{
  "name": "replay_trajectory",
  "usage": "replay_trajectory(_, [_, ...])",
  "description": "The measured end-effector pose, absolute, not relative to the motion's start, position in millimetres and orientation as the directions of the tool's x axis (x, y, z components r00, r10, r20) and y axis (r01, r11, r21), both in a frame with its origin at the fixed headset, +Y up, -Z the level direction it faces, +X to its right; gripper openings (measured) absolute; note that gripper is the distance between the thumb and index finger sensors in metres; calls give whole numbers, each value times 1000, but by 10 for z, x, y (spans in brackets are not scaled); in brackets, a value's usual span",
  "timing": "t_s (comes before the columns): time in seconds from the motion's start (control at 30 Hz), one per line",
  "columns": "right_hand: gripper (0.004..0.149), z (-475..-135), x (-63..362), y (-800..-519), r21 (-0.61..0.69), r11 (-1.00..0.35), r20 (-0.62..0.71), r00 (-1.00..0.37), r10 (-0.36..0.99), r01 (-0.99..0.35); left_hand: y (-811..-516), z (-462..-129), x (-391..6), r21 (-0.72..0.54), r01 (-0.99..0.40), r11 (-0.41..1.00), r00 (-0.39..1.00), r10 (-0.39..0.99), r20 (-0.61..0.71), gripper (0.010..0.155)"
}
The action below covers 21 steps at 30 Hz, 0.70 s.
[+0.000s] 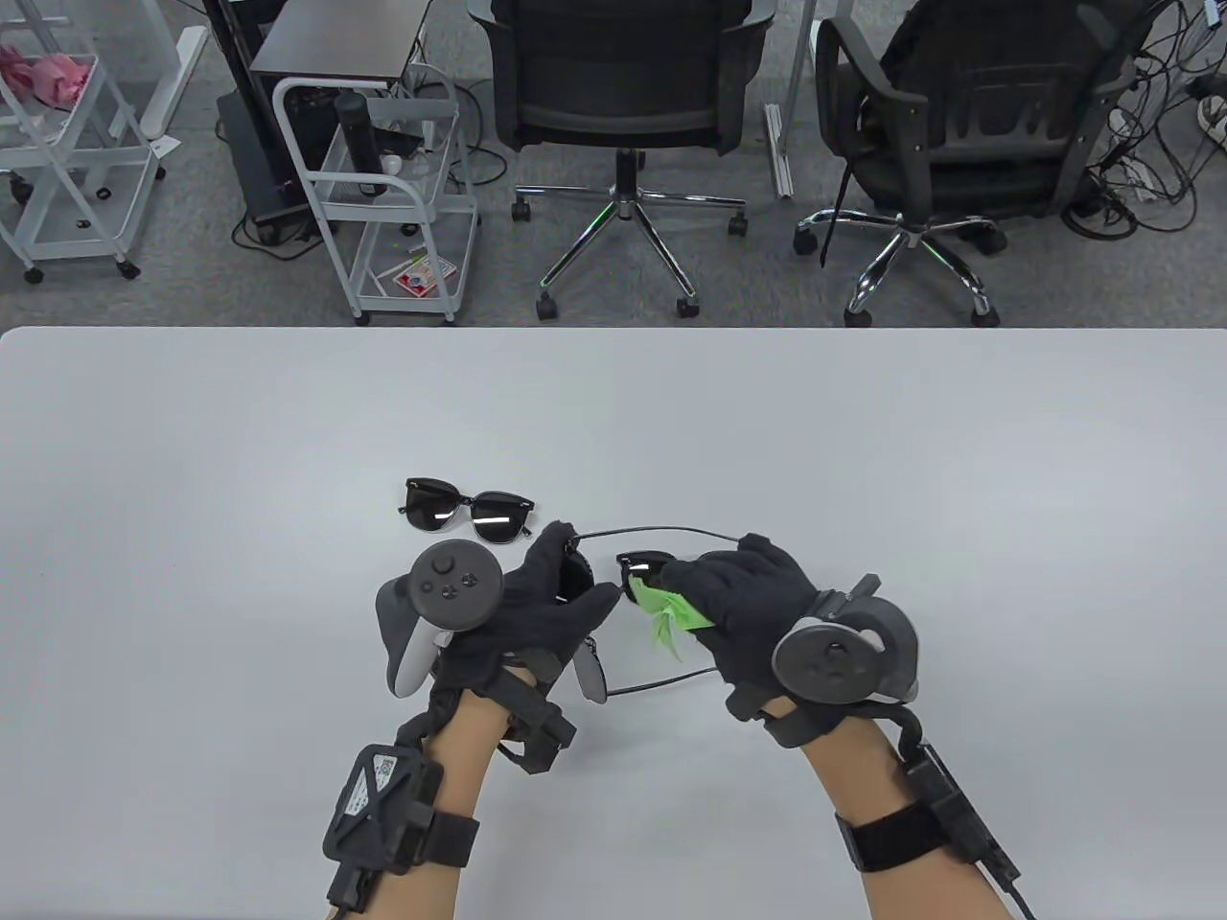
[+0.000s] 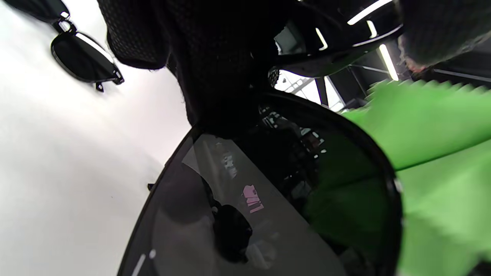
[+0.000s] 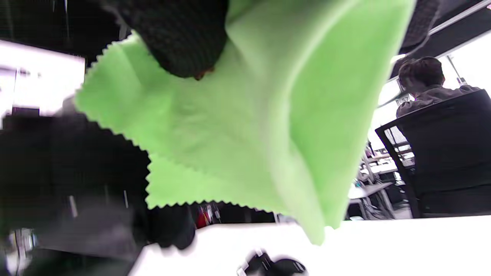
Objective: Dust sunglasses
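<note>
held sunglasses [image 1: 613, 585]: left hand [image 1: 537, 613] grips frame; right hand [image 1: 738, 604] apparently pinches green cloth [image 1: 671, 613] on lens. spare sunglasses [image 1: 468, 510]: tabletop [image 1: 863, 460].

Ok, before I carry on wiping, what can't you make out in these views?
- Held sunglasses, table view: both hands cover most of the frame, so the cloth's contact with the lens is hidden.
- Left hand grip, left wrist view: too dark and close to show the fingers.
- Green cloth, right wrist view: fills the picture and blocks the glasses.
- Spare sunglasses, left wrist view: cut off by the top edge.
</note>
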State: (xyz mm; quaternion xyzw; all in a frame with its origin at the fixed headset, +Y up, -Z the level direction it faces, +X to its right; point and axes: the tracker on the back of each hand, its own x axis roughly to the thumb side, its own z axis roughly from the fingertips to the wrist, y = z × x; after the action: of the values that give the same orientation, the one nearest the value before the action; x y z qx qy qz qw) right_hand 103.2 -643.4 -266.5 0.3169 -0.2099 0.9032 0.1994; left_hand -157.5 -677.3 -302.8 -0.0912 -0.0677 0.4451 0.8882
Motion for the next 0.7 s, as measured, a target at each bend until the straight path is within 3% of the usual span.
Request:
replay_trajectory(0.1, [46, -2655, 864, -6574, -220, -876, 656, -730, 193, -429, -6841, -3057, -1614, -269, -828, 493, 512, 859, -3, 98])
replay_trajectory(0.3, [51, -2663, 642, -6714, 61, -953, 733, -635, 244, -296, -6870, -3093, -1755, -233, -888, 398, 419, 907, -47, 97])
replay_trajectory(0.47, [60, -2658, 605, -6736, 196, -959, 758, -590, 279, -203, -6878, -3102, -1826, -201, -915, 351, 370, 927, -67, 97])
replay_trajectory(0.57, [81, -2676, 647, -6746, 292, -922, 726, -568, 387, -255, -6844, -3108, -1817, -205, -917, 342, 352, 936, -9, 96])
replay_trajectory(0.63, [83, -2688, 674, -6710, 284, -878, 694, -549, 466, -386, -6803, -3092, -1794, -185, -909, 374, 377, 926, 19, 96])
replay_trajectory(0.7, [76, -2690, 696, -6673, 184, -882, 691, -581, 430, -434, -6764, -3077, -1755, -187, -914, 361, 359, 932, 44, 96])
